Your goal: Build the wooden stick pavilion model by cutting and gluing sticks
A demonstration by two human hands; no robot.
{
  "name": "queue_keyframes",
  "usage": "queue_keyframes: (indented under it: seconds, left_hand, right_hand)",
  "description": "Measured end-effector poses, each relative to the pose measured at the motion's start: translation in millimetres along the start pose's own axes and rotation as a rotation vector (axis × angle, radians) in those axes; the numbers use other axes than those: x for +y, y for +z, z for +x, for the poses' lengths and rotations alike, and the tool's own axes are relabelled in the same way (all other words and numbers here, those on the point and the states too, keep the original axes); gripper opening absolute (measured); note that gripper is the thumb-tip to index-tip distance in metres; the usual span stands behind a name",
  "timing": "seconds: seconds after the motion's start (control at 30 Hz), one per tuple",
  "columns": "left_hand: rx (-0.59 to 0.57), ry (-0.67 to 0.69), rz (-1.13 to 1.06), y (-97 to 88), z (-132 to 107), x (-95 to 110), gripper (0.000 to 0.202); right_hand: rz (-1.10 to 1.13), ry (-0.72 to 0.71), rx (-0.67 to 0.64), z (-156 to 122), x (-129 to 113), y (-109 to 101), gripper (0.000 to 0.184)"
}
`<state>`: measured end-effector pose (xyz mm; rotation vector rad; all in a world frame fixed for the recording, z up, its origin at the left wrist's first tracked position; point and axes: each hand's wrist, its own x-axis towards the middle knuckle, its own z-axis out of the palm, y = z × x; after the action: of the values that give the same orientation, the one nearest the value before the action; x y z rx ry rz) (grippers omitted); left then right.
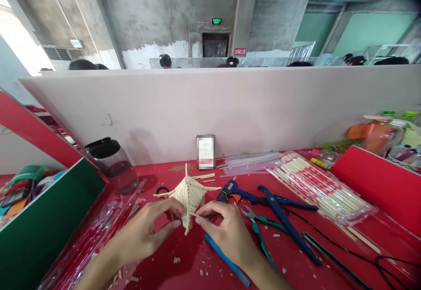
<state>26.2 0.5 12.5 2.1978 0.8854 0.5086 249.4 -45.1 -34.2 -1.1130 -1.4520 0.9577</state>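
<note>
A small pointed roof-shaped model point(194, 192) made of thin pale wooden sticks stands in front of me, with stick ends jutting out at its corners. My left hand point(146, 228) is closed around its left lower side, thumb and fingers at its edge; some fingertips are hidden behind it. My right hand point(225, 228) pinches a short wooden stick point(196, 215) between thumb and forefinger, its tip against the model's right lower face. Just beyond the right hand lies a blue glue gun point(234, 188). Beside that hand are teal-handled pliers point(259, 233) and a blue-handled tool point(219, 255).
Blue cutters point(286, 220) and a black cable point(332, 242) lie right. Behind them is a plastic-wrapped bundle of wooden sticks point(325, 187). A lidded water jug point(118, 169) stands left, by a green panel point(55, 233). A white partition point(230, 110) rises behind the red table point(158, 268).
</note>
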Motion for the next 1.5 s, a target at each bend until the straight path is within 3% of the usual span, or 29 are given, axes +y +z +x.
queue_keyframes:
  seconds: [0.63,0.83,1.0,1.17,1.5]
  left_hand:
    - [0.016,-0.007,0.024,0.2,-1.4,-1.4,0.015]
    - [-0.006,-0.081,0.014,-0.8,0.7,-2.5,0.02]
    - [-0.098,-0.173,-0.192,-1.4,3.1,-5.9,0.035]
    - [-0.117,-0.188,-0.45,5.1,4.2,-16.2,0.034]
    - [-0.049,-0.275,-0.542,11.7,6.4,-17.1,0.042]
  right_hand:
    - [0.142,0.146,-0.046,5.4,-0.9,-0.3,0.007]
    - [0.187,0.169,-0.044,8.1,4.8,1.0,0.006]
    - [0.215,0.198,-0.069,9.3,5.4,0.4,0.006]
    - [0.266,0.242,-0.074,8.2,6.6,1.6,0.007]
    - [0.364,0.362,-0.038,10.6,13.0,6.0,0.022]
